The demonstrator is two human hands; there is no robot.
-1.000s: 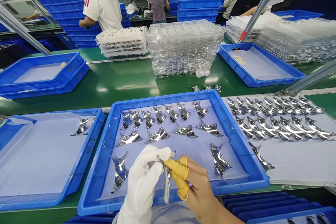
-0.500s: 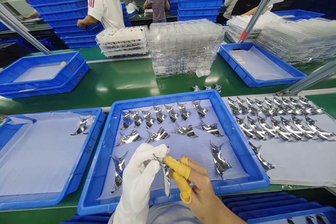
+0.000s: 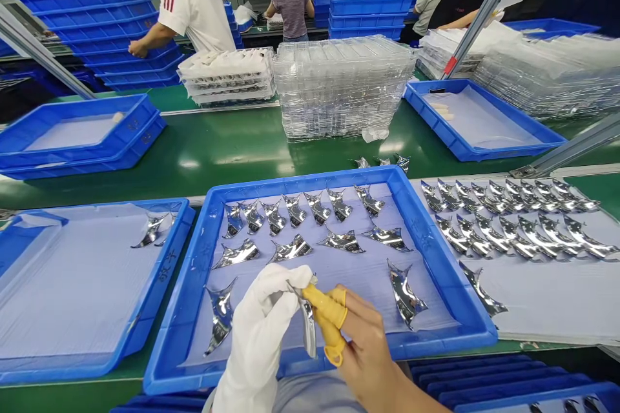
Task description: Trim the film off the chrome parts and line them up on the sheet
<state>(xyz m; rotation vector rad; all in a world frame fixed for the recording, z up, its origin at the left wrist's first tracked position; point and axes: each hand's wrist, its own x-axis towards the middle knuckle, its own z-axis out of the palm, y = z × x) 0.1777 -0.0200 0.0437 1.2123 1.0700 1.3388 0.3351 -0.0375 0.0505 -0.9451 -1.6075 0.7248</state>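
My left hand (image 3: 264,322), in a white glove, is closed around a curved, shiny chrome part (image 3: 309,329), held on edge above the middle blue tray (image 3: 448,339). My right hand (image 3: 356,332) wears yellow finger cots. Its fingers are bent together against the upper end of the same part; the exact contact is hidden. Inside the tray, chrome pieces (image 3: 293,211) lie in rows on a white liner. One loose piece (image 3: 221,316) rests left of my glove, and another (image 3: 404,293) is at the tray's right side.
A lined blue tray (image 3: 159,297) at left has chrome pieces in its far corner. Rows of chrome pieces (image 3: 504,235) cover part of a white sheet at right. Beyond stand clear plastic trays (image 3: 343,90) and stacked blue bins (image 3: 116,26). Several people (image 3: 201,10) work behind.
Both hands stay nearly in place; my right fingers have shifted slightly left and up along the part's upper end. In the background, a person's arm and the bin stack have moved left.
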